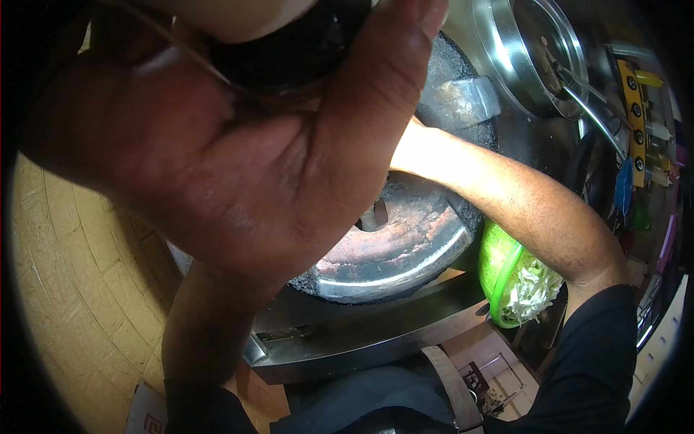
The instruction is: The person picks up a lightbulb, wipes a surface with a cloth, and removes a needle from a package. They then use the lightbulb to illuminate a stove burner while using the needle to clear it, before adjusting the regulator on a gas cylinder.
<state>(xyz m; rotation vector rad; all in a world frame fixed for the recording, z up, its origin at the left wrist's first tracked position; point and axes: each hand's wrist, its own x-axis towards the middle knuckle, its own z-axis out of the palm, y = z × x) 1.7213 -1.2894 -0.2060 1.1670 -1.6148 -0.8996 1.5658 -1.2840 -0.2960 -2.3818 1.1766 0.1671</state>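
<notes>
My left hand is raised very close to the camera and fills the upper left of the view. Its thumb and fingers curl around a rounded thing with a dark band and a pale part; its kind cannot be made out. From the right, my right forearm reaches across a round, blackened stove burner. The right hand itself is hidden behind the left one, so its fingers do not show. Close by that forearm sits a bright green basket of pale shredded cabbage.
At the upper right stands a round metal pot with a long-handled utensil leaning in it. A yellow strip with dark round fittings lies farther right. A metal edge runs in front of my body; tiled floor shows at left.
</notes>
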